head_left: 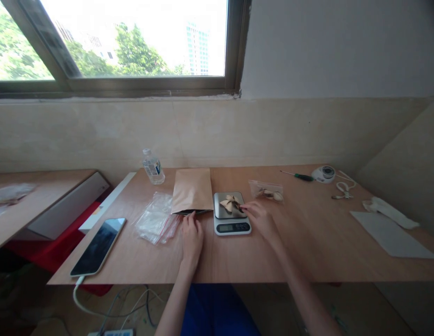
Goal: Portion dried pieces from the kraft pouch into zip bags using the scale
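My left hand (192, 235) is at the near end of a brown kraft paper bag (193, 189), its fingers closed on the lip of the dark, gaping mouth. The bag lies flat, and its contents are hidden. To its right stands a small digital kitchen scale (233, 228) with a steel plate. Several pale, dried slices (230, 204) are heaped on that plate. My right hand (261, 218) reaches over the plate's right edge, fingertips pinched at a slice beside the heap. The scale's display is too small to read.
Clear zip bags (156, 219) lie left of the paper bag, near a water bottle (153, 167) and a phone (98, 247) on a cable. Behind my right hand is a filled zip bag (267, 191). Farther right are a screwdriver (303, 177), a white dome camera (324, 174) and a white sheet (392, 235).
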Demonstrator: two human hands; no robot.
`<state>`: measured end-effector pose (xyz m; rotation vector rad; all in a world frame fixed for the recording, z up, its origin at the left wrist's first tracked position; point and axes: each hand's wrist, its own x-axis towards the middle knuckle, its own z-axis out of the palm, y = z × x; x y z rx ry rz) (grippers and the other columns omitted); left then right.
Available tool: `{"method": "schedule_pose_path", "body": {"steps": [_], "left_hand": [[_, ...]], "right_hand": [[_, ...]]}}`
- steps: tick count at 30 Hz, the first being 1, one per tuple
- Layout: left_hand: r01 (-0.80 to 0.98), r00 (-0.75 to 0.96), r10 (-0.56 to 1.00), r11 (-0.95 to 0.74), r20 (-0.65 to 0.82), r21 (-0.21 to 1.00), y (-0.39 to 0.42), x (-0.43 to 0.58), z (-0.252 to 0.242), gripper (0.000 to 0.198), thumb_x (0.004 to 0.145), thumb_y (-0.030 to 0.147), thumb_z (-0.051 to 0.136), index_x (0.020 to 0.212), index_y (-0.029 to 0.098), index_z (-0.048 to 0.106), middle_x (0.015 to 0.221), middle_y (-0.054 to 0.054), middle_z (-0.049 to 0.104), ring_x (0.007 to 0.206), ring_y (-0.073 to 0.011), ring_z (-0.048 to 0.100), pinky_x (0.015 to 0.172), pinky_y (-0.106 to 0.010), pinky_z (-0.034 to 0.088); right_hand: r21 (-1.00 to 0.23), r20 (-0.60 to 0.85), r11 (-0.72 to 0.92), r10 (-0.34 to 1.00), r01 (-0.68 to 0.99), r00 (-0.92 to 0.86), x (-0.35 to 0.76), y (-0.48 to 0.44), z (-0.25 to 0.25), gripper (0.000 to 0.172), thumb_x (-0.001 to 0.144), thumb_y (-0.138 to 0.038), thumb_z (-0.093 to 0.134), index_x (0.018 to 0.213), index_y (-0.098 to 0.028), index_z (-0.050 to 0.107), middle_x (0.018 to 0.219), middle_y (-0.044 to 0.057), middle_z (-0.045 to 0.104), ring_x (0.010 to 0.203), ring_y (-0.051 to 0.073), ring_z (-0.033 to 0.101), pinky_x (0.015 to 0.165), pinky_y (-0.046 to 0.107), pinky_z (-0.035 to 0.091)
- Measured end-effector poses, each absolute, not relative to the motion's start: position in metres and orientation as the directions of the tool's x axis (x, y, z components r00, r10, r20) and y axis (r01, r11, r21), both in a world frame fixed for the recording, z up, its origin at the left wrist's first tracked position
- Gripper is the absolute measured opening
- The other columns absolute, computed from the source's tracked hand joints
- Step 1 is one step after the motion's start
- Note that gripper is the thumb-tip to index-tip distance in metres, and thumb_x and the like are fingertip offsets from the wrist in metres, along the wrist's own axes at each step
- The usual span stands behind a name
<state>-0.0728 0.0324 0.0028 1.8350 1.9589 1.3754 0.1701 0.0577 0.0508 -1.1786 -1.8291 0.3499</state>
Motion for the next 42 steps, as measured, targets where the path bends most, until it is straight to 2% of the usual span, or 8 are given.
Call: {"method": "schedule_pose_path", "body": {"steps": [7, 10, 14, 18, 27, 35, 38, 42], "left_hand": [[0.831, -0.131, 0.846, -0.19, 0.517, 0.522, 0.054, -0.081, -0.016, 0.039, 0.082, 0.01, 0.034, 0.118, 0.009, 0.048, 0.118, -0.02, 0.051, 0.114, -0.0297, 0.048, 0.095, -0.047, 0.039], [0.905, -0.053, 0.871, -0.165, 0.488, 0.392, 0.061, -0.087, -0.014, 0.039, 0.082, 0.007, 0.031, 0.118, 0.008, 0.047, 0.113, -0.019, 0.054, 0.108, -0.0278, 0.051, 0.091, -0.043, 0.041], [0.953, -0.014, 0.907, -0.115, 0.42, 0.281, 0.071, -0.094, -0.01, 0.033, 0.083, 0.01, 0.032, 0.107, 0.007, 0.054, 0.102, -0.019, 0.058, 0.1, -0.0284, 0.054, 0.087, -0.043, 0.041], [0.965, -0.02, 0.933, -0.077, 0.36, 0.252, 0.084, -0.095, -0.005, 0.03, 0.084, 0.013, 0.034, 0.091, 0.007, 0.063, 0.095, -0.02, 0.063, 0.097, -0.0311, 0.055, 0.087, -0.045, 0.038], [0.96, -0.062, 0.947, -0.03, 0.316, 0.278, 0.1, -0.086, 0.008, 0.03, 0.083, 0.027, 0.046, 0.104, 0.017, 0.066, 0.107, -0.016, 0.065, 0.115, -0.0353, 0.047, 0.101, -0.053, 0.022], [0.945, -0.032, 0.951, -0.071, 0.308, 0.319, 0.099, -0.095, 0.013, 0.029, 0.082, 0.016, 0.043, 0.104, 0.019, 0.063, 0.102, -0.013, 0.067, 0.109, -0.0294, 0.054, 0.1, -0.045, 0.03], [0.936, 0.031, 0.96, -0.125, 0.277, 0.328, 0.099, -0.098, 0.015, 0.027, 0.082, 0.015, 0.043, 0.1, 0.017, 0.063, 0.102, -0.014, 0.067, 0.103, -0.0287, 0.058, 0.093, -0.043, 0.036], [0.905, 0.174, 0.959, -0.246, 0.225, 0.346, 0.096, -0.105, 0.019, 0.022, 0.084, 0.018, 0.043, 0.094, 0.017, 0.063, 0.099, -0.012, 0.068, 0.092, -0.0243, 0.063, 0.082, -0.034, 0.044]], "right_hand": [[-0.547, 0.52, 0.499, 0.832, 0.673, -0.195, 0.162, 0.061, 0.029, 0.028, 0.088, -0.027, 0.044, 0.108, -0.027, 0.064, 0.107, 0.007, 0.058, 0.099, 0.021, 0.056, 0.086, 0.037, 0.047], [-0.562, 0.565, 0.479, 0.818, 0.674, -0.111, 0.168, 0.053, 0.02, 0.031, 0.089, -0.027, 0.043, 0.116, -0.027, 0.059, 0.112, 0.008, 0.054, 0.105, 0.021, 0.052, 0.092, 0.039, 0.043], [-0.634, 0.575, 0.378, 0.814, 0.674, 0.085, 0.183, 0.046, 0.004, 0.032, 0.09, -0.025, 0.037, 0.113, -0.022, 0.058, 0.102, 0.01, 0.055, 0.099, 0.022, 0.052, 0.089, 0.041, 0.043], [-0.681, 0.547, 0.298, 0.814, 0.669, 0.194, 0.192, 0.047, -0.011, 0.029, 0.088, -0.023, 0.036, 0.107, -0.018, 0.058, 0.096, 0.01, 0.054, 0.093, 0.023, 0.052, 0.082, 0.042, 0.045], [-0.654, 0.558, 0.291, 0.809, 0.698, 0.185, 0.191, 0.05, -0.016, 0.026, 0.085, -0.02, 0.038, 0.104, -0.018, 0.057, 0.096, 0.01, 0.053, 0.092, 0.024, 0.051, 0.081, 0.042, 0.045], [-0.688, 0.552, 0.265, 0.796, 0.676, 0.25, 0.197, 0.052, -0.023, 0.026, 0.082, -0.019, 0.039, 0.101, -0.017, 0.057, 0.093, 0.01, 0.053, 0.087, 0.023, 0.051, 0.075, 0.04, 0.045], [-0.702, 0.548, 0.258, 0.792, 0.664, 0.271, 0.198, 0.052, -0.024, 0.026, 0.081, -0.018, 0.039, 0.1, -0.017, 0.057, 0.092, 0.01, 0.054, 0.083, 0.022, 0.051, 0.073, 0.038, 0.045], [-0.717, 0.547, 0.253, 0.781, 0.649, 0.3, 0.198, 0.052, -0.025, 0.026, 0.08, -0.019, 0.04, 0.098, -0.016, 0.058, 0.09, 0.009, 0.054, 0.078, 0.021, 0.05, 0.07, 0.036, 0.045]]}}
